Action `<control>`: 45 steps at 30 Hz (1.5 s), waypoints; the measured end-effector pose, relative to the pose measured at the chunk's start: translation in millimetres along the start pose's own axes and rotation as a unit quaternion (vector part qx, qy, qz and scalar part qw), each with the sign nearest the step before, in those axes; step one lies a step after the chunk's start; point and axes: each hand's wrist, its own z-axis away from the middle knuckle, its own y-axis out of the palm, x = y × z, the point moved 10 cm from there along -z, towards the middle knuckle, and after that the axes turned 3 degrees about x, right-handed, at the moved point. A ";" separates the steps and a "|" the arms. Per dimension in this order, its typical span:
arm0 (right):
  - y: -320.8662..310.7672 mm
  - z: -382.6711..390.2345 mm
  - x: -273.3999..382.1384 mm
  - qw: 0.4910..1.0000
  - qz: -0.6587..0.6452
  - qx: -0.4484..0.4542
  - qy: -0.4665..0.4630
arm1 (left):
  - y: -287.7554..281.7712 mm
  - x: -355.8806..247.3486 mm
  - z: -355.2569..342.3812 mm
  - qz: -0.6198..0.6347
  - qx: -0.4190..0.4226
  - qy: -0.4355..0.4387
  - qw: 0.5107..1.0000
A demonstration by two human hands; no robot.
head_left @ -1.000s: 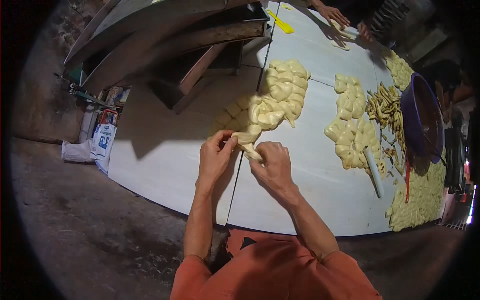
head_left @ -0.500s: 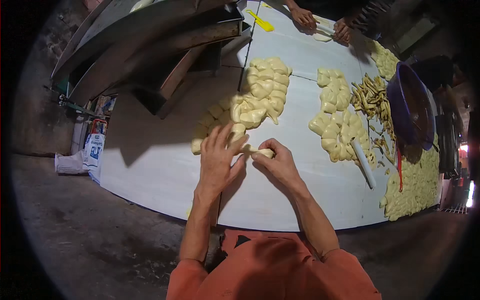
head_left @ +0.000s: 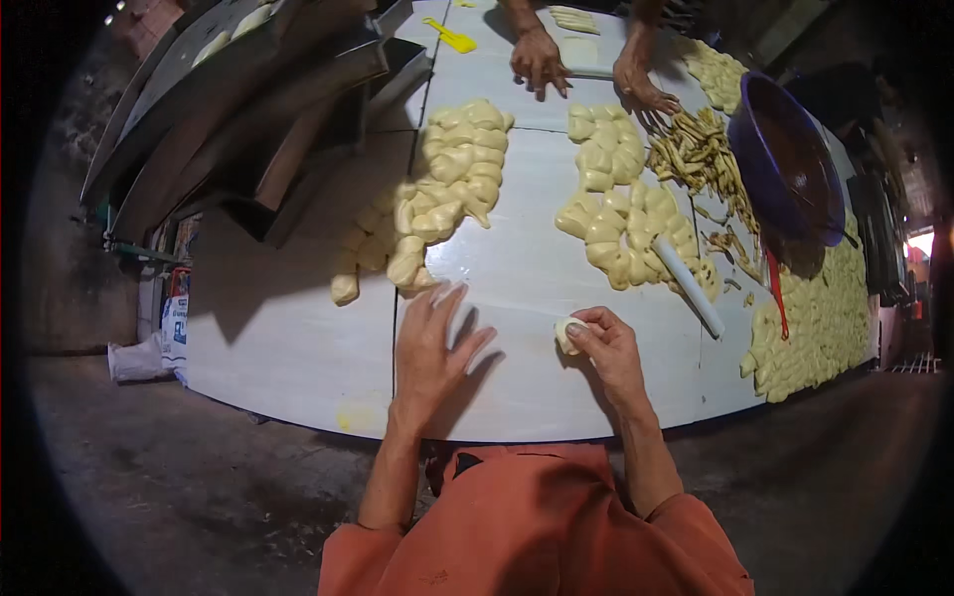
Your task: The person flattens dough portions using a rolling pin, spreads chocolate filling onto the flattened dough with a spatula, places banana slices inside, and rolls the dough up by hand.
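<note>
My left hand (head_left: 435, 353) is over the white table (head_left: 248, 348) with its fingers spread and nothing in them. My right hand (head_left: 611, 353) pinches a small piece of pale dough (head_left: 568, 333) close to the tabletop. Just beyond my left hand lies a large bumpy mass of glossy dough pieces (head_left: 457, 159), its left part in shadow. Right of it is another irregular group of dough pieces (head_left: 606, 228), with a white rolling tube (head_left: 686, 283) lying over its near end.
Stacked dark metal trays (head_left: 248, 119) crowd the back left, near a yellow scraper (head_left: 449, 35). A co-worker's hands (head_left: 537, 60) work at the far side. At right are brown strips (head_left: 696, 159), a purple basin (head_left: 795, 159), a red utensil (head_left: 780, 308) and more dough (head_left: 815, 328).
My hands have moved apart: the left has spread, the right has drawn rightward with the dough piece. The co-worker's hands have spread apart. The whole view has also shifted.
</note>
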 end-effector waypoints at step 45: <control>125.3 68.6 -50.6 0.691 0.626 0.262 -0.250 | -61.9 107.3 128.3 0.407 -0.177 -0.306 0.842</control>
